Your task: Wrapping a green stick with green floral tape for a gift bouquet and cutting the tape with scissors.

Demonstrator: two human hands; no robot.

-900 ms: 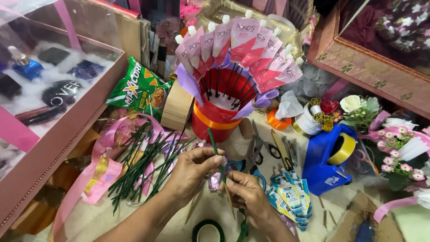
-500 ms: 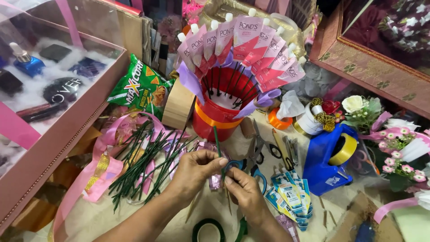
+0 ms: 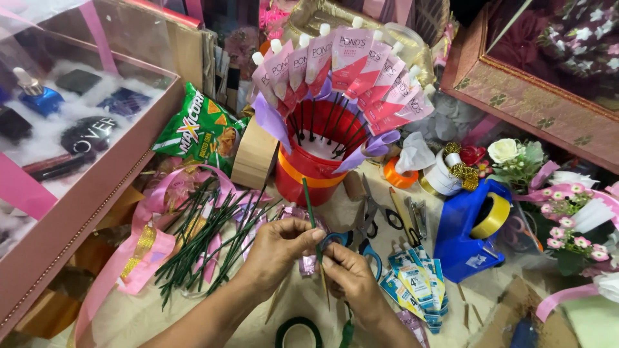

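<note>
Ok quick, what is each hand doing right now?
Left hand: closed, fingertips pinching the thin green stick near its middle.
Right hand: closed, pinching the same stick just below, where green tape wraps it.

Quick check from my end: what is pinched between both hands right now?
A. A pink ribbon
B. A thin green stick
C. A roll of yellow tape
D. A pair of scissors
B. The left hand and right hand meet on a thin green stick that rises above the fingers; the scissors lie on the table, and the yellow tape roll sits in its blue dispenser.
</note>
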